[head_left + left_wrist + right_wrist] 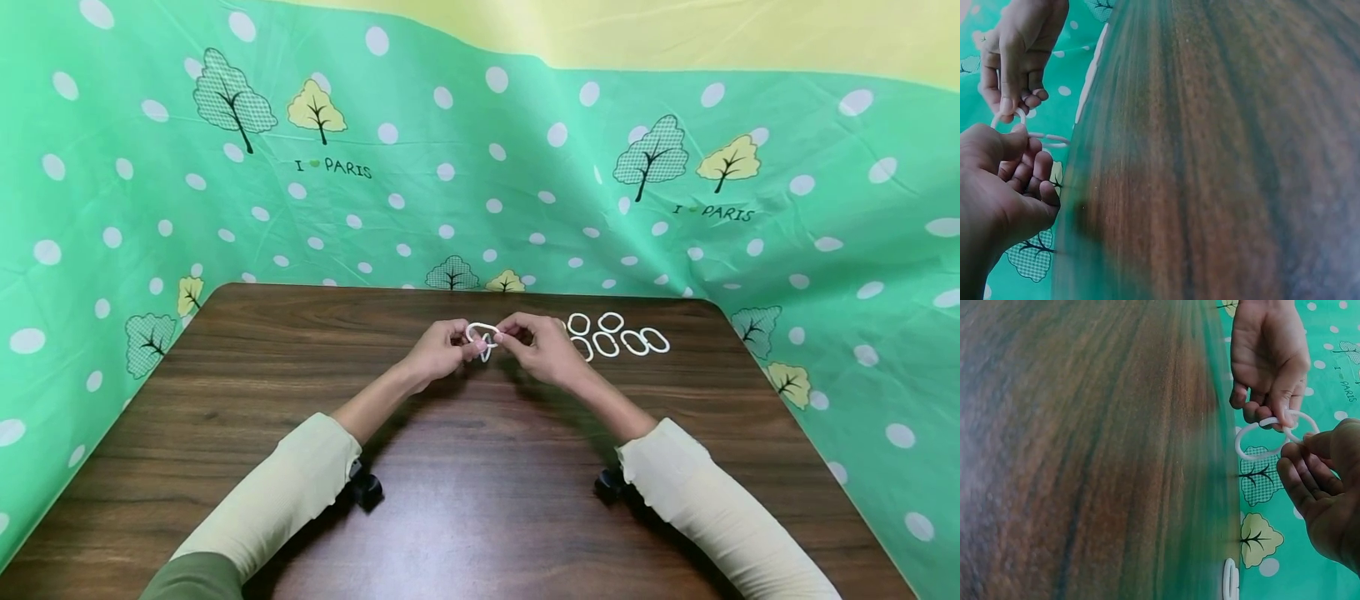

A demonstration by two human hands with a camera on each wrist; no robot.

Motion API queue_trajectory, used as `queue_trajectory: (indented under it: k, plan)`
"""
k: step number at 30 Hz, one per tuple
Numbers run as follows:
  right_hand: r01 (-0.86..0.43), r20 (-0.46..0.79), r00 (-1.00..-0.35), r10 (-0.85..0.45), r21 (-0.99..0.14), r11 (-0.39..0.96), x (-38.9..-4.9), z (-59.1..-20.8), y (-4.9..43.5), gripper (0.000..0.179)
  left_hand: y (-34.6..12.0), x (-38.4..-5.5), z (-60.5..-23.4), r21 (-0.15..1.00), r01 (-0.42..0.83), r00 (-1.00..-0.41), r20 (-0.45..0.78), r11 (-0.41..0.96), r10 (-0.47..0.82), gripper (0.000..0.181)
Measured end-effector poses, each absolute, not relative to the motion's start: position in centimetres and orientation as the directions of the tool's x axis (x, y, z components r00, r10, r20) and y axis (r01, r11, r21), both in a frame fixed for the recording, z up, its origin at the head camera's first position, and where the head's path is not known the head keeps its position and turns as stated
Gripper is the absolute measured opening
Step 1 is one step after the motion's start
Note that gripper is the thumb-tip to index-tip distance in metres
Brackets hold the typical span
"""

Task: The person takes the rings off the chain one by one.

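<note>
Close over the far middle of the table, my left hand [438,354] and right hand [546,354] meet at a white oval ring [480,325]. Thumb and fingers of each hand pinch one side of it. A second white ring [1239,444] passes through the first and hangs below it, beside the left fingertips. In the left wrist view, the left hand [1004,181] partly covers the rings. The right wrist view shows both loops crossing near the left thumb, with the right hand [1332,500] at the outer end of the held ring.
Several loose white rings [595,342] lie in a cluster on the dark wooden table [480,467], just right of the right hand; that hand hides part of the cluster. A green dotted cloth [480,183] hangs behind the table and along both sides.
</note>
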State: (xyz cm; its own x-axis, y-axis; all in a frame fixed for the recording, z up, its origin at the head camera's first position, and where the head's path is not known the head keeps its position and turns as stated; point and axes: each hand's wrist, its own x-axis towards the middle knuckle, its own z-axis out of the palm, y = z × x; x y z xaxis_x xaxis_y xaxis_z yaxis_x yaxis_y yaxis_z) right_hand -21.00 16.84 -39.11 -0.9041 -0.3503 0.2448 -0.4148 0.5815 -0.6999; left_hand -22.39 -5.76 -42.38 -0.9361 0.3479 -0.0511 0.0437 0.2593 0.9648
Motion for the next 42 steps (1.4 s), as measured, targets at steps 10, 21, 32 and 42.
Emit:
queue_trajectory:
  k: [10,21,32,42]
  plan:
    - [-0.355,0.185,-0.922,-0.340,-0.752,0.555,-21.2,-38.9,17.0,0.015,-6.0,-22.2,-42.3,0.857,0.326,-0.867,0.102,0.399,0.488,0.005]
    - [-0.351,0.171,-0.927,-0.334,-0.708,0.613,-22.2,-38.3,18.9,0.021,-6.8,-24.0,-43.7,0.856,0.281,-0.898,0.076,0.434,0.433,0.014]
    - [-0.362,0.048,-0.917,-0.397,-0.521,0.773,-23.7,-39.2,21.4,0.018,-7.1,-25.8,-46.1,0.786,0.246,-0.927,0.020,0.567,0.374,0.017]
    - [-0.333,0.023,-0.925,-0.380,-0.533,0.778,-24.0,-40.3,21.3,0.014,-7.3,-28.1,-48.9,0.710,0.203,-0.954,-0.010,0.674,0.299,0.031]
